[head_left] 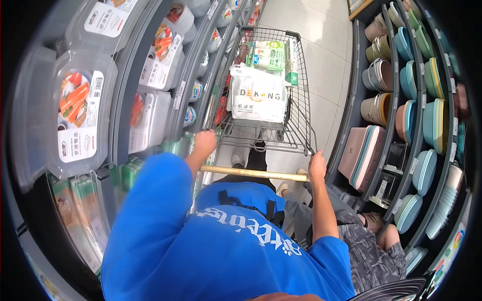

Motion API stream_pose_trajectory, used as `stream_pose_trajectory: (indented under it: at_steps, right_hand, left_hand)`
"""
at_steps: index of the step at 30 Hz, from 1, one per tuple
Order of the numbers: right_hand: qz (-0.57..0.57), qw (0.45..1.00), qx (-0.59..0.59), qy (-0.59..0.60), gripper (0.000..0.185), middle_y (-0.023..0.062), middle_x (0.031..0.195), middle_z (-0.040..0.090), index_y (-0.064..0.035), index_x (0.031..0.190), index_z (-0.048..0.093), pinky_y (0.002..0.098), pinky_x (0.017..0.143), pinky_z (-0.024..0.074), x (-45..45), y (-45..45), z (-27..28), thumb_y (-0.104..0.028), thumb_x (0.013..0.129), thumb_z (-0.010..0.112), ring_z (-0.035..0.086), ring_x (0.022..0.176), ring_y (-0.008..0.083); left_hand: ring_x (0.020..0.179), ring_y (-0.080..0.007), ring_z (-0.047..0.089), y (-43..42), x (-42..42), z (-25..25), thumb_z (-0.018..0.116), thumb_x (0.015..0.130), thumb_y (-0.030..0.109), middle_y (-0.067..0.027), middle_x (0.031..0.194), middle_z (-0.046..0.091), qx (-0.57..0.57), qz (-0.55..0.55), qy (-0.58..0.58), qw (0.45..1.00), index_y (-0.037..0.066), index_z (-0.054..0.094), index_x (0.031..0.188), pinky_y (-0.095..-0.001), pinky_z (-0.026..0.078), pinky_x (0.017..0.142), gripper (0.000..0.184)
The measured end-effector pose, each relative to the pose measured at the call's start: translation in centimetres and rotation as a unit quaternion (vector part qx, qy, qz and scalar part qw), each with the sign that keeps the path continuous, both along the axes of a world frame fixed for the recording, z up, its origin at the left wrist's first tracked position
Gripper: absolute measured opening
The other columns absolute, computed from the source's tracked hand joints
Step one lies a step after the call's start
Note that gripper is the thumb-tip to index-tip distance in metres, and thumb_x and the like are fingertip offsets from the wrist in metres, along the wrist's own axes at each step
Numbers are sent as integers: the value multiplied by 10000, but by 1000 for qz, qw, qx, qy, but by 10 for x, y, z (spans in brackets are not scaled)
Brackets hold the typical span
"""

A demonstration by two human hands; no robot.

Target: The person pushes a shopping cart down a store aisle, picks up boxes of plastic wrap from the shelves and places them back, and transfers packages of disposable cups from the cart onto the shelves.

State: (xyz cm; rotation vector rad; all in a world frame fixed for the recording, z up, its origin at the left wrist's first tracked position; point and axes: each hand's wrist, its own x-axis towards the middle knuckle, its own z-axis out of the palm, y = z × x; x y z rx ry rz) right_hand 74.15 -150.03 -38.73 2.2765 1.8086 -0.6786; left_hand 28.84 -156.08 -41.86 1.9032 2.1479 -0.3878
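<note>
A wire shopping cart [301, 100] stands in front of me, its pale yellow handle bar [253, 173] crossing before my waist. My left hand [205, 142] is closed around the cart's frame on the left, ahead of the bar. On the right, my right hand [317, 166] wraps round the frame close to the bar's end. Inside the cart lies a white bag printed DEKANG [258, 95]. Behind it are a green and white package [269, 54] and a narrow green and white pack [293, 62]. The parts under both sets of fingers are hidden.
Shelves of clear food containers [78, 110] line the left side. Along the right, shelves hold cups [376, 108], bowls and pink and blue trays [359, 158]. Another person in patterned dark clothing [374, 256] is close at my right. Tiled floor [324, 55] runs past the cart.
</note>
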Motion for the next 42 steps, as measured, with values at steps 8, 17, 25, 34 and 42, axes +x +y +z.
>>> stream_pose_trajectory:
  at_steps: [8, 17, 25, 34, 42]
  right_hand:
    - [18, 999, 27, -3, 282, 299, 937, 699, 86, 1190, 516, 538, 800, 549, 5, -45, -8, -87, 968, 488, 689, 924, 460]
    - [7, 999, 35, 5, 229, 302, 942, 700, 60, 1140, 515, 532, 823, 545, 8, -99, -4, -36, 934, 485, 683, 941, 469]
    - [-3, 1000, 23, -2, 245, 299, 963, 701, 43, 1136, 522, 529, 833, 546, 9, -140, 10, -97, 936, 537, 682, 958, 469]
    - [-5, 1000, 12, 2, 353, 293, 978, 705, 63, 1198, 531, 522, 852, 552, 18, -177, 8, -185, 947, 541, 681, 968, 467]
    - [-18, 999, -22, 15, 433, 327, 1046, 680, 73, 1264, 515, 531, 909, 523, 27, -195, -5, -230, 955, 500, 655, 1027, 485]
  left_hand:
    - [738, -332, 738, -49, 2, 1, 610, 816, 124, -171, 778, 730, 14, 3, -5, 1000, 54, 679, 878, -443, 584, 636, 116]
    - [690, -315, 734, -108, 8, 4, 631, 802, 126, -143, 727, 719, 48, 0, -11, 999, 68, 676, 811, -417, 577, 602, 74]
    - [709, -300, 739, -152, 17, 7, 620, 806, 119, -146, 734, 721, 51, -4, -1, 999, 61, 681, 819, -401, 577, 605, 85]
    - [708, -336, 734, -191, 22, 7, 660, 731, 101, -174, 749, 718, 57, 8, -26, 998, 44, 662, 818, -425, 588, 618, 104]
    - [728, -331, 737, -220, 25, 3, 671, 724, 104, -175, 778, 726, 45, 10, -25, 999, 28, 659, 872, -425, 591, 632, 166]
